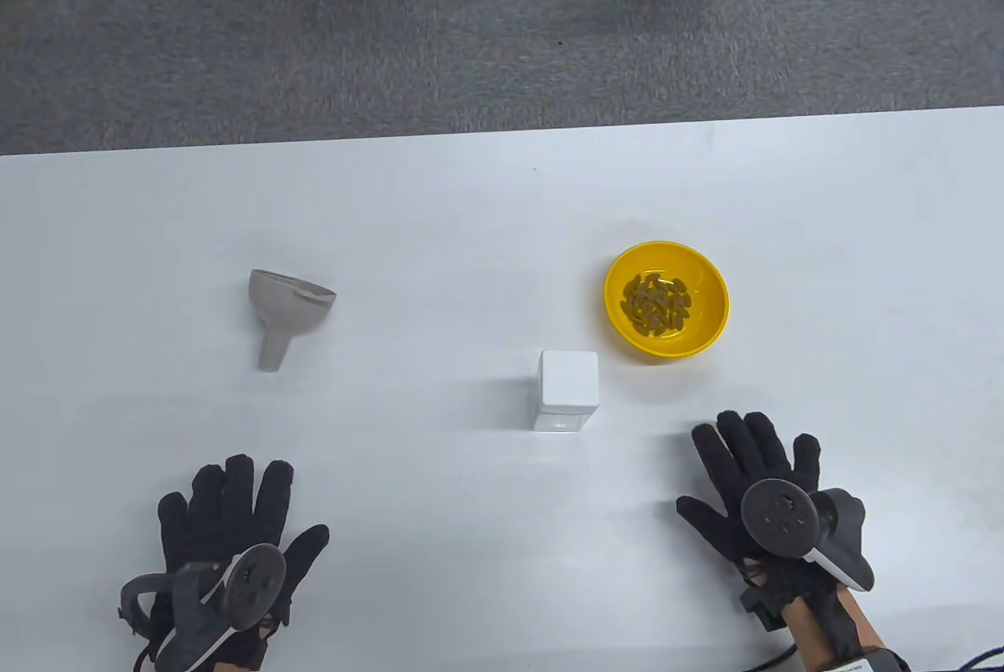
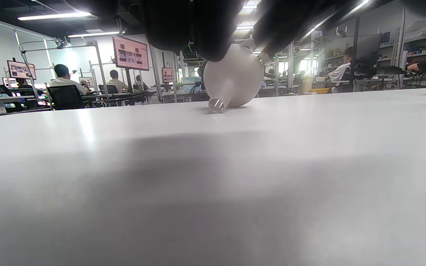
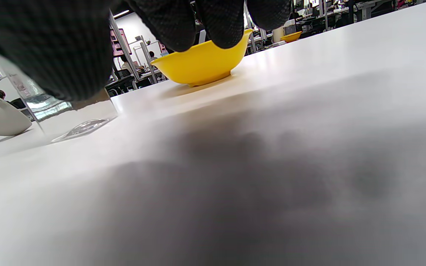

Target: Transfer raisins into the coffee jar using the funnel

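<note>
Two black-gloved hands lie flat on the white table [image 1: 471, 233], fingers spread, holding nothing — the left hand [image 1: 227, 539] at the near left, the right hand [image 1: 761, 492] at the near right. Just beyond the right hand stands a shallow yellow plastic bowl [image 1: 667, 301] with a heap of greenish-brown raisins [image 1: 656, 303] in it. Beside the bowl, nearer the middle, stands a square clear coffee jar with a white lid [image 1: 568, 388]. Well to the left, a grey plastic funnel [image 1: 284, 314] lies on its side — spout toward the left hand.

glossy plastic bowl [image 1: 667, 301], matt funnel [image 1: 284, 311], prob. plastic
</note>
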A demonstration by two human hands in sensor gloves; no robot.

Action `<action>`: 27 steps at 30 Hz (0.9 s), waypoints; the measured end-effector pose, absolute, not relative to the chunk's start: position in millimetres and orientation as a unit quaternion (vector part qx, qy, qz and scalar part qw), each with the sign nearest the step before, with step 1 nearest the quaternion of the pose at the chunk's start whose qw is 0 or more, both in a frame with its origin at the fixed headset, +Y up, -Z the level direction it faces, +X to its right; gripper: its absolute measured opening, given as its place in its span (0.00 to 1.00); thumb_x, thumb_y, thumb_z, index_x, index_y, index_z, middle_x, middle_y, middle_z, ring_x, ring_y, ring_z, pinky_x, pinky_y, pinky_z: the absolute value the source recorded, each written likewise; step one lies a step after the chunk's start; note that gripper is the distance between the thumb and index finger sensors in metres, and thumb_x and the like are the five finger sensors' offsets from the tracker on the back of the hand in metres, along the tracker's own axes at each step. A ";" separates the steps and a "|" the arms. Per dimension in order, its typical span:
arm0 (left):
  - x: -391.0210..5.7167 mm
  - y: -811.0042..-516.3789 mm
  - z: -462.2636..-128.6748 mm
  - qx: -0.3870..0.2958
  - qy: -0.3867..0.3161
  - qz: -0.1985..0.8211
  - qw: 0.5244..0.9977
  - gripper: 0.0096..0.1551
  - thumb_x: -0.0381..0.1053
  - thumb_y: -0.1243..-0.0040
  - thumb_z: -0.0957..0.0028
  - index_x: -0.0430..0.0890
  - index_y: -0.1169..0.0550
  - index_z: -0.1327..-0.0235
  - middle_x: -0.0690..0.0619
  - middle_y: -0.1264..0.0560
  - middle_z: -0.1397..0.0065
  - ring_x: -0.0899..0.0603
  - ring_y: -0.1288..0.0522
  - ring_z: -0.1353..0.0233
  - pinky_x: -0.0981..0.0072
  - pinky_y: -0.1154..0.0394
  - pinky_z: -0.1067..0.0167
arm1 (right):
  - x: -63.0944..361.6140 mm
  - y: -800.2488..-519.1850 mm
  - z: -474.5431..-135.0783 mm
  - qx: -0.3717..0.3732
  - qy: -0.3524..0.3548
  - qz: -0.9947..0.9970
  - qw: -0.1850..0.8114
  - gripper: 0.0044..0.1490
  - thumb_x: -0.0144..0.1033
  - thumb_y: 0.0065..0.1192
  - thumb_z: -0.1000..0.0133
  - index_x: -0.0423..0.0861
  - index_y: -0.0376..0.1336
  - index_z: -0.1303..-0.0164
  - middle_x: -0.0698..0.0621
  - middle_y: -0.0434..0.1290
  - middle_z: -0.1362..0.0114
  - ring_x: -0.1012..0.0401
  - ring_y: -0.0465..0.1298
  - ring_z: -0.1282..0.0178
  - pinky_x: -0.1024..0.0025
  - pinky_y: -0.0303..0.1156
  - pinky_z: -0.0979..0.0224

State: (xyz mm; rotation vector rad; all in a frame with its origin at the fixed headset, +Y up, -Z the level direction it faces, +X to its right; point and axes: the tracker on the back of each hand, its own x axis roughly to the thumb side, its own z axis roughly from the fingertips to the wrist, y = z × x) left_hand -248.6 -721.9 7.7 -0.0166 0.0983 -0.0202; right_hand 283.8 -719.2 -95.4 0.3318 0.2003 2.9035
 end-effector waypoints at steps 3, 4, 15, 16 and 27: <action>-248.8 -721.8 7.9 -0.009 0.049 -0.006 0.999 0.51 0.85 0.53 0.59 0.64 0.35 0.21 0.49 0.36 0.12 0.32 0.39 0.16 0.27 0.45 0.24 | 282.5 -720.8 -93.7 0.109 0.069 0.987 0.094 0.55 0.66 0.68 0.55 0.56 0.53 0.20 0.45 0.53 0.12 0.43 0.50 0.12 0.24 0.38 0.23; -248.9 -722.2 7.8 -0.009 0.048 -0.004 0.999 0.51 0.85 0.53 0.59 0.64 0.35 0.21 0.49 0.36 0.13 0.32 0.39 0.16 0.28 0.45 0.24 | 281.6 -722.2 -93.0 0.109 0.069 0.988 0.086 0.55 0.66 0.68 0.55 0.56 0.53 0.20 0.45 0.52 0.12 0.43 0.50 0.12 0.24 0.38 0.23; -251.3 -717.8 8.5 -0.004 0.050 0.002 0.999 0.51 0.85 0.53 0.59 0.63 0.35 0.21 0.49 0.35 0.13 0.32 0.39 0.16 0.27 0.45 0.25 | 266.9 -715.5 -109.6 0.092 0.094 0.974 0.183 0.58 0.67 0.68 0.55 0.54 0.50 0.19 0.44 0.52 0.12 0.42 0.50 0.12 0.24 0.41 0.23; -252.1 -717.1 8.3 -0.004 0.050 0.003 0.999 0.51 0.85 0.53 0.59 0.64 0.35 0.21 0.49 0.35 0.13 0.32 0.39 0.16 0.27 0.45 0.24 | 263.3 -712.2 -114.3 0.089 0.099 0.969 0.209 0.58 0.67 0.69 0.55 0.54 0.49 0.19 0.44 0.52 0.12 0.42 0.50 0.12 0.24 0.43 0.22; -253.2 -715.7 7.2 -0.003 0.045 0.018 0.999 0.51 0.85 0.53 0.59 0.63 0.35 0.21 0.49 0.35 0.13 0.32 0.39 0.16 0.27 0.45 0.25 | 213.1 -715.1 -152.0 0.075 0.164 0.897 0.404 0.62 0.65 0.72 0.56 0.51 0.46 0.19 0.42 0.52 0.13 0.40 0.52 0.14 0.27 0.48 0.22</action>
